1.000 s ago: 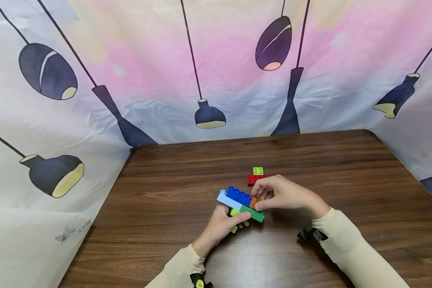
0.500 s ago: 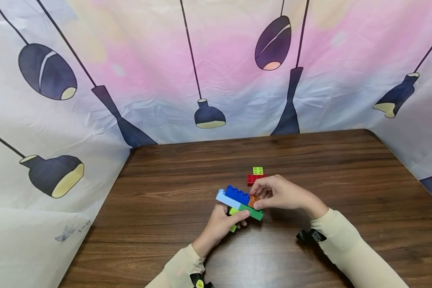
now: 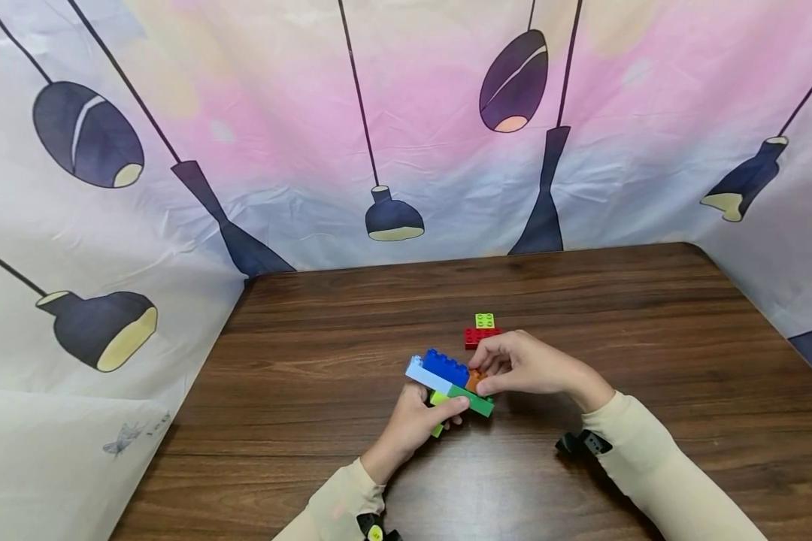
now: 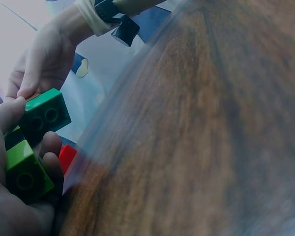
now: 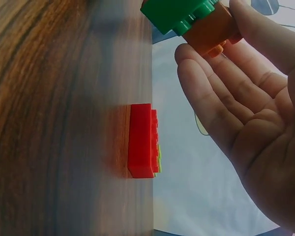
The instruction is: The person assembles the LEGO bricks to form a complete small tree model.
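My left hand point(image 3: 416, 424) grips a built stack of toy building bricks from below, its thumb lying along the green brick point(image 3: 479, 404). Beside the green one, in the same layer, is a light blue brick point(image 3: 425, 376). On top sit a dark blue brick point(image 3: 445, 367) and a small orange brick point(image 3: 474, 380). Lime green point(image 4: 27, 172) shows at the underside, within the left fingers. My right hand point(image 3: 537, 366) pinches the orange brick between thumb and fingers. In the right wrist view the orange brick point(image 5: 211, 29) meets the green brick's studs.
A red brick point(image 3: 474, 338) lies on the wooden table point(image 3: 325, 323) just beyond the right fingers, partly hidden by them. Behind it is a small lime green brick point(image 3: 484, 321). A printed cloth point(image 3: 277, 135) hangs behind the table's far edge.
The stack and both hands have shifted very slightly to the left. Both hands keep the same hold, and the red and lime bricks on the table have not moved.
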`<state>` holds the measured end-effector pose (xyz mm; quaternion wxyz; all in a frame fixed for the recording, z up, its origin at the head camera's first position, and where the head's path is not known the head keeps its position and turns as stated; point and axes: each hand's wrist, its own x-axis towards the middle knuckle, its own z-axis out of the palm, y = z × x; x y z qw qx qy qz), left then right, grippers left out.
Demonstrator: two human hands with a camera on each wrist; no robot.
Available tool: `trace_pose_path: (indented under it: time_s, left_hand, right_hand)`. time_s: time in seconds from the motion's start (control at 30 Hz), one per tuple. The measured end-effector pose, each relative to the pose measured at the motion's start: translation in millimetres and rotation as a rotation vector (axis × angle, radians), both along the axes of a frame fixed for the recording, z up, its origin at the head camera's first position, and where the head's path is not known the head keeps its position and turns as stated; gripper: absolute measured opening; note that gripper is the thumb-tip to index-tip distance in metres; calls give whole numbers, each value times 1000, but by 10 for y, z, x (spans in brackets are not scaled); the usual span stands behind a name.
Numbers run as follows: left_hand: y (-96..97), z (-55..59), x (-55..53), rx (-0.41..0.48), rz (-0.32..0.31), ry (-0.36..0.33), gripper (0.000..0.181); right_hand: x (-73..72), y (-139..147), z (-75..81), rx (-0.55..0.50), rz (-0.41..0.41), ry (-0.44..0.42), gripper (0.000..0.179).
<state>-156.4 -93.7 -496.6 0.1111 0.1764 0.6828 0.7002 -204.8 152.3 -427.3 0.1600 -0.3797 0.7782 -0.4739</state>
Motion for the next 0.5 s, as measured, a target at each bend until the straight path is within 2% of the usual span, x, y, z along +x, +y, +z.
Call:
trace_pose_path:
  time_s: [0.5]
  left_hand:
    - [1,19,18,10,30,-3,27]
  right_hand:
    - [-15,-20,-39,-43,19,-33,19]
